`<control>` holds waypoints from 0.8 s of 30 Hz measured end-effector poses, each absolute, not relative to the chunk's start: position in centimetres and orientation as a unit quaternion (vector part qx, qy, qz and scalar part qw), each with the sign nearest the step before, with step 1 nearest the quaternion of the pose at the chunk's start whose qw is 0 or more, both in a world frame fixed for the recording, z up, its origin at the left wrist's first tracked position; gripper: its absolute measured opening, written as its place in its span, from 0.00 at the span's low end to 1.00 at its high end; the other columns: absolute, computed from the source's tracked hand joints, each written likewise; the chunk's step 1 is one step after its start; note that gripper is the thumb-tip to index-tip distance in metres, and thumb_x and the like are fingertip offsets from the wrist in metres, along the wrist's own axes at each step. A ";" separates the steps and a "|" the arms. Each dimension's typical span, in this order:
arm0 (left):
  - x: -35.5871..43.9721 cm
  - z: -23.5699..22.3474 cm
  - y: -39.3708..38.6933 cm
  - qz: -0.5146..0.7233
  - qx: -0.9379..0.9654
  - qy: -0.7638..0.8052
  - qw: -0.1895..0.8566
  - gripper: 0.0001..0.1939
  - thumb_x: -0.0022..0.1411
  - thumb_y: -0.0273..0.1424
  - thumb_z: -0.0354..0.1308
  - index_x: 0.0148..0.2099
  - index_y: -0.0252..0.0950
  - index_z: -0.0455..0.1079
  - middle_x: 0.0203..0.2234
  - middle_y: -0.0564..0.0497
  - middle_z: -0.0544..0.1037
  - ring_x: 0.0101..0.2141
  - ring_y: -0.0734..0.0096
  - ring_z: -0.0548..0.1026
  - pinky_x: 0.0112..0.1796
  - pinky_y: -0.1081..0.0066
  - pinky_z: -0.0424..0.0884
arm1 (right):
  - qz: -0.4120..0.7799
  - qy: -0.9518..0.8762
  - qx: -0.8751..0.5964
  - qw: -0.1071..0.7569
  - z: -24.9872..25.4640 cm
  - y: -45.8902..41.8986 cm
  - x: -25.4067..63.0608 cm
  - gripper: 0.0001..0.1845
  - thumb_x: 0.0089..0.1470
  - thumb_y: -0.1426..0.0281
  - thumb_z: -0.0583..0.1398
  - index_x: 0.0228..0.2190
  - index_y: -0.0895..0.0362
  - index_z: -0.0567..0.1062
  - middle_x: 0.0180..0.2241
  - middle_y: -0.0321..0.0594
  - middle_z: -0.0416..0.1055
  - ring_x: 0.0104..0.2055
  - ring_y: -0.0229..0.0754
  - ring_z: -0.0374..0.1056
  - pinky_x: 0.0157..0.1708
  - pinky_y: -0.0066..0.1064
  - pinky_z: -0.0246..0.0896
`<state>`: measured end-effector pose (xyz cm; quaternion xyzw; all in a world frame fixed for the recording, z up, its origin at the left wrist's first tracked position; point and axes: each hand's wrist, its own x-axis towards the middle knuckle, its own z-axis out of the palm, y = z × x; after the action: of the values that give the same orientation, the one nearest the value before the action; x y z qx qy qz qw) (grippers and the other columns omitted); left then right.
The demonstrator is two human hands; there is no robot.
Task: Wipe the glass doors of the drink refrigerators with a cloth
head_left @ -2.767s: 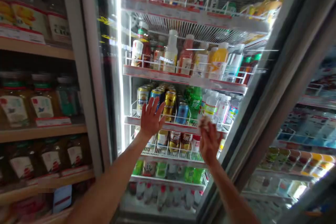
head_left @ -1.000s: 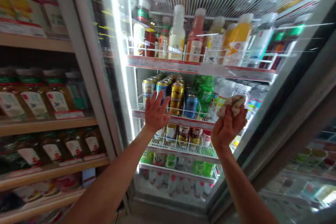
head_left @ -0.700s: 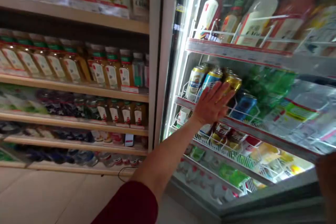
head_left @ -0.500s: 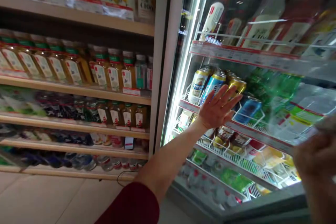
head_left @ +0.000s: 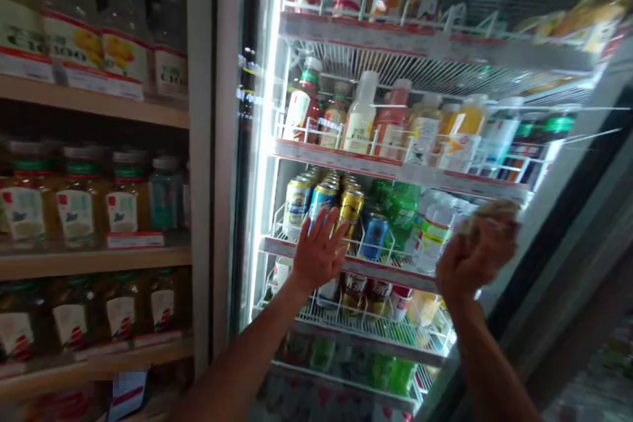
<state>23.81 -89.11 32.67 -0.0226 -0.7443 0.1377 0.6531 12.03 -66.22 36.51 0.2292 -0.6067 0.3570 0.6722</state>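
— Two hands up, fingers?
— Left hand (head_left: 320,252) open, fingers spread, centre frame by the drink cans (head_left: 324,201). Right hand (head_left: 472,262), right of centre, fingers clenched on a crumpled tan wad (head_left: 489,216).

Wooden shelves (head_left: 89,100) fill the left of the frame, lined with amber bottles (head_left: 76,211) with green-banded necks. At upper center, plastic drink bottles (head_left: 361,122) stand along a wire-railed cooler shelf (head_left: 395,168).
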 end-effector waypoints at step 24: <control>23.4 33.0 -88.5 0.121 -0.037 -0.731 0.670 0.33 0.58 0.31 0.52 0.64 0.40 0.46 0.62 0.49 0.48 0.61 0.60 0.49 0.59 0.58 0.45 | 0.329 -0.625 0.150 0.692 31.8 -63.4 10.1 0.23 0.55 0.72 0.52 0.53 0.53 0.64 0.60 0.46 0.54 0.63 0.52 0.46 0.57 0.55 0.41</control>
<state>23.41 -88.52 32.97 -0.0369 -0.7311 0.1209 0.6705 10.10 -63.43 31.75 0.1500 -0.6249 0.3293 0.6918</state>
